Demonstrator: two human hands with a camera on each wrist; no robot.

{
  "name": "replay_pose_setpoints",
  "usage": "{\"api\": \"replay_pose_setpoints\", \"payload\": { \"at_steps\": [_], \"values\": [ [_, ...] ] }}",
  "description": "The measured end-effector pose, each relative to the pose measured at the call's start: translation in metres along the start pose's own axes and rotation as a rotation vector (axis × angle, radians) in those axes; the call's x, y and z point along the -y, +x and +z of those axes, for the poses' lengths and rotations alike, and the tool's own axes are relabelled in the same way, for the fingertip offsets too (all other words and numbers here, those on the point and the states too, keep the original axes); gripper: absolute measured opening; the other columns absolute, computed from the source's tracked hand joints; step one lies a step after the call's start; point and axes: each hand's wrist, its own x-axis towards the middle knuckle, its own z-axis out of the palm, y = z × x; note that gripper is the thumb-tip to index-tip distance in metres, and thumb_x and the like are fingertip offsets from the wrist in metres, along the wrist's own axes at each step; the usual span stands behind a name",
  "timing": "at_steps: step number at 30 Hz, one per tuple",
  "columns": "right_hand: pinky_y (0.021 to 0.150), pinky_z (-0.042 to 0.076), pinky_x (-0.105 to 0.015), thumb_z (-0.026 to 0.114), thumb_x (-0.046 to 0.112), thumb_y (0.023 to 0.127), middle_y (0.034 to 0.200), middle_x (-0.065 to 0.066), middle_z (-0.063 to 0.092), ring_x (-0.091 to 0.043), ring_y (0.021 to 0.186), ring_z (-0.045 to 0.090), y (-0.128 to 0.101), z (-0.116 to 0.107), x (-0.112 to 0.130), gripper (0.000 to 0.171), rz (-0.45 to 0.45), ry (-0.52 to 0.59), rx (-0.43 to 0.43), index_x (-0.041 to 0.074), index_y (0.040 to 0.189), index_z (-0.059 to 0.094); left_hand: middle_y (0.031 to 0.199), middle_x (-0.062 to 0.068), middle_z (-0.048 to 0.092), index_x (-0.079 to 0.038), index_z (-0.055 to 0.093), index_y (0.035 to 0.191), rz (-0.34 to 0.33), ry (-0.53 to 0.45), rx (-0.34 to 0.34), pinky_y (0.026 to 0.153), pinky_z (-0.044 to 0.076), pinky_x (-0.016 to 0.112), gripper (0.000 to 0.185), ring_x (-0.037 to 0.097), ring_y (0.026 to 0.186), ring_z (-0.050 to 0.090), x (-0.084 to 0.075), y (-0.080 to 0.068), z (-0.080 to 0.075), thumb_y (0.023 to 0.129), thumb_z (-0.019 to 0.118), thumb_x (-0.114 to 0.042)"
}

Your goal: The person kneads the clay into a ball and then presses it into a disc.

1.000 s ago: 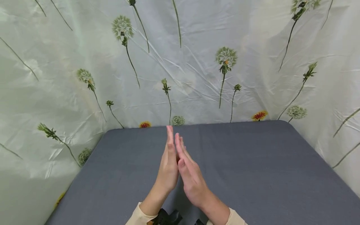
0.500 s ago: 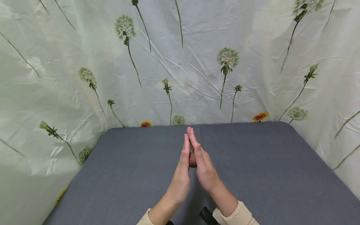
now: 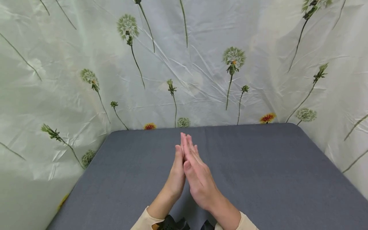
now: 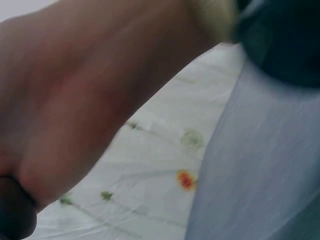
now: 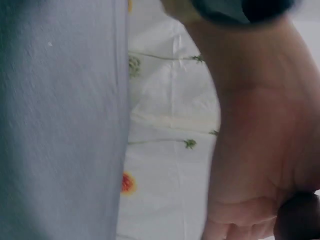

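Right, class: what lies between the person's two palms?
A small dark rounded thing sits between the left hand and the right hand. Only the wrist views show its edge; in the head view the flat palms hide it.

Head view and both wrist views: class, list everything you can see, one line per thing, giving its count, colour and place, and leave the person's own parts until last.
table: one, grey cloth-covered top, fills the lower half of the head view.
backdrop sheet: one, pale green-white with printed dandelions and small red-orange flowers, creased, hangs behind and beside the table.
small object: one, dark brownish, pressed between the palms; only an edge shows in the wrist views, so its kind cannot be told.
wrist cameras: two, black, at the wrists by the bottom edge.
sleeves: two, cream, at the bottom edge.
left hand: one, fingers straight, palm against the right hand above the table.
right hand: one, fingers straight, palm against the left hand.
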Motion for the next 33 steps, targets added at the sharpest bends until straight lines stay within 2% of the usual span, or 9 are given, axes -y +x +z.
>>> {"api": "replay_pose_setpoints", "payload": {
  "at_steps": [3, 9, 14, 18, 22, 26, 28, 30, 33],
  "values": [
    [0.134, 0.006, -0.021, 0.027, 0.011, 0.117, 0.180, -0.008, 0.020, -0.026, 0.168, 0.013, 0.005, -0.010, -0.006, 0.054, 0.010, -0.004, -0.028, 0.003, 0.171, 0.021, 0.181, -0.007, -0.012, -0.025, -0.015, 0.172, 0.007, 0.050, 0.032, 0.134, -0.004, 0.061, 0.067, 0.025, 0.169, -0.003, 0.003, -0.002, 0.011, 0.114, 0.000, -0.057],
    [0.121, 0.023, -0.007, 0.011, 0.032, 0.120, 0.181, -0.007, 0.015, -0.029, 0.166, 0.016, 0.007, -0.016, -0.022, 0.058, 0.204, 0.246, -0.010, 0.006, 0.172, 0.017, 0.180, -0.006, -0.016, -0.028, -0.013, 0.171, 0.044, 0.236, 0.001, 0.129, -0.007, 0.071, 0.058, 0.026, 0.168, -0.016, 0.002, -0.013, 0.022, 0.117, 0.001, -0.044],
    [0.122, 0.022, -0.008, 0.011, 0.031, 0.120, 0.182, -0.004, 0.006, -0.027, 0.167, 0.009, -0.001, 0.008, -0.020, 0.058, 0.242, 0.333, 0.071, 0.008, 0.173, 0.006, 0.181, -0.009, -0.007, -0.032, -0.008, 0.172, 0.111, 0.254, -0.120, 0.130, 0.006, 0.068, 0.061, 0.023, 0.169, -0.002, -0.006, -0.014, 0.003, 0.115, 0.000, -0.053],
    [0.127, 0.007, -0.009, 0.017, 0.025, 0.120, 0.182, 0.004, 0.000, -0.019, 0.169, -0.002, -0.007, 0.022, -0.007, 0.057, 0.222, 0.321, 0.110, 0.015, 0.173, 0.001, 0.182, -0.010, -0.002, -0.033, -0.009, 0.172, 0.119, 0.196, -0.173, 0.132, 0.011, 0.063, 0.069, 0.023, 0.169, 0.005, -0.011, -0.007, -0.015, 0.112, 0.001, -0.065],
    [0.131, 0.001, -0.014, 0.024, 0.012, 0.118, 0.183, 0.000, 0.005, -0.018, 0.170, -0.002, -0.007, 0.019, 0.002, 0.058, 0.108, 0.189, 0.059, 0.014, 0.174, 0.010, 0.182, -0.005, -0.005, -0.028, -0.012, 0.172, 0.060, 0.112, -0.117, 0.135, 0.005, 0.061, 0.075, 0.027, 0.170, 0.005, -0.007, 0.000, -0.018, 0.110, 0.002, -0.068],
    [0.134, 0.000, -0.022, 0.027, 0.008, 0.116, 0.181, -0.009, 0.015, -0.023, 0.170, 0.003, -0.001, 0.000, -0.001, 0.056, -0.014, 0.030, -0.028, 0.005, 0.172, 0.018, 0.182, -0.003, -0.007, -0.025, -0.011, 0.173, 0.001, 0.090, -0.005, 0.135, 0.003, 0.061, 0.071, 0.028, 0.169, 0.010, 0.001, 0.000, 0.000, 0.113, -0.002, -0.061],
    [0.134, 0.002, -0.021, 0.023, 0.013, 0.118, 0.181, -0.007, 0.017, -0.023, 0.170, 0.006, 0.003, -0.011, -0.006, 0.055, 0.007, 0.022, -0.055, 0.006, 0.172, 0.019, 0.182, -0.002, -0.004, -0.023, -0.012, 0.172, -0.008, 0.112, 0.041, 0.134, 0.000, 0.062, 0.067, 0.027, 0.169, 0.008, 0.004, -0.002, 0.010, 0.115, -0.002, -0.055],
    [0.131, 0.009, -0.015, 0.016, 0.021, 0.120, 0.181, -0.006, 0.017, -0.025, 0.169, 0.009, 0.005, -0.018, -0.013, 0.054, 0.077, 0.082, -0.053, 0.007, 0.172, 0.017, 0.182, -0.003, -0.005, -0.022, -0.012, 0.172, 0.001, 0.163, 0.047, 0.134, -0.002, 0.063, 0.063, 0.024, 0.169, -0.001, 0.004, -0.005, 0.019, 0.117, -0.001, -0.049],
    [0.124, 0.021, -0.008, 0.010, 0.029, 0.120, 0.181, -0.007, 0.015, -0.028, 0.167, 0.013, 0.004, -0.016, -0.022, 0.057, 0.186, 0.204, -0.038, 0.006, 0.172, 0.016, 0.182, -0.002, -0.007, -0.018, -0.012, 0.172, 0.056, 0.272, 0.002, 0.132, -0.003, 0.065, 0.059, 0.024, 0.169, -0.009, 0.002, -0.010, 0.022, 0.118, 0.002, -0.041]
  ]
}}
